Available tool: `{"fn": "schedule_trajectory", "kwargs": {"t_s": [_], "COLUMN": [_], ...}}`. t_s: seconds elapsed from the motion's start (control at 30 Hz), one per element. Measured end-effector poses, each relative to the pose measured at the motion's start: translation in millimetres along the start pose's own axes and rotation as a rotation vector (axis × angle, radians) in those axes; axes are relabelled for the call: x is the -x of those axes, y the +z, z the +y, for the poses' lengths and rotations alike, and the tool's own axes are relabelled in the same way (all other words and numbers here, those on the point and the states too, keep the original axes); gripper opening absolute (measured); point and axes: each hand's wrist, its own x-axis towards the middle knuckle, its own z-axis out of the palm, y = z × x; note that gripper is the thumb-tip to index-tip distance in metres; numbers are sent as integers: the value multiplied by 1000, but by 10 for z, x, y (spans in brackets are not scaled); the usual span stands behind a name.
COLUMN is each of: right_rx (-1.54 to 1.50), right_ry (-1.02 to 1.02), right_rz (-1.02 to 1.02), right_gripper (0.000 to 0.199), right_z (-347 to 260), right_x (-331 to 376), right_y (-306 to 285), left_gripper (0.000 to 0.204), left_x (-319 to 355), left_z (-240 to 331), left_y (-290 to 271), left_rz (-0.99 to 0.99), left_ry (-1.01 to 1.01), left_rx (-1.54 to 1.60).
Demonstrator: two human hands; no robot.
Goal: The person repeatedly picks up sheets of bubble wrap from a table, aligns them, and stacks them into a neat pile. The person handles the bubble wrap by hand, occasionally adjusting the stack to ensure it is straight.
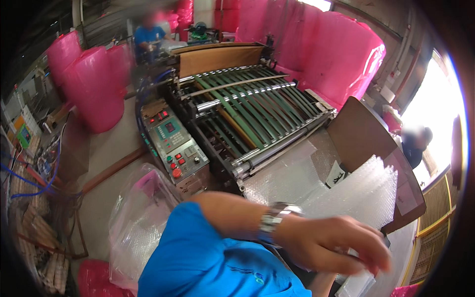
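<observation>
Across the lower right of the head view, the left hand (336,242) reaches over from a blue sleeve (180,237), a metal-banded watch (277,220) at its wrist. It is blurred, its fingers bent and partly spread, pointing down; whether they have hold of anything cannot be told. Just below the fingers is a pale, flat-sided piece (357,285), cut off by the lower edge; contact with it is unclear. Part of the right forearm (322,284) shows under the left wrist, but its hand is lost behind the left one, so its grip cannot be told.

Bubble wrap sheets (358,190) stand up in a fanned, ridged stack just beyond the left hand, at the right side of the machine's front tray (289,173). Along that tray's right edge stands a brown cardboard panel (363,131). The tray's far edge meets the front roller of a machine (252,109) with green belts. At the machine's left front corner sits a control panel (175,143) with red and green buttons. Clear plastic wrapping (143,222) lies left of the sleeve, and tall pink rolls (329,54) stand behind the machine.
</observation>
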Motion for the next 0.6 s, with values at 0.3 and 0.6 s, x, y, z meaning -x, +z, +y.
{"fn": "schedule_trajectory", "kwargs": {"t_s": [0.3, 0.6], "right_rx": [119, 120], "right_ry": [-119, -163], "right_rz": [128, 187], "right_gripper": [65, 65], "right_z": [26, -32], "right_x": [-12, 29], "right_y": [-71, -156], "left_gripper": [20, 21], "left_x": [-1158, -1284], "left_z": [-1028, -1243], "left_y": [841, 1034], "left_rz": [-102, -185], "left_ry": [132, 124], "left_rx": [350, 461]}}
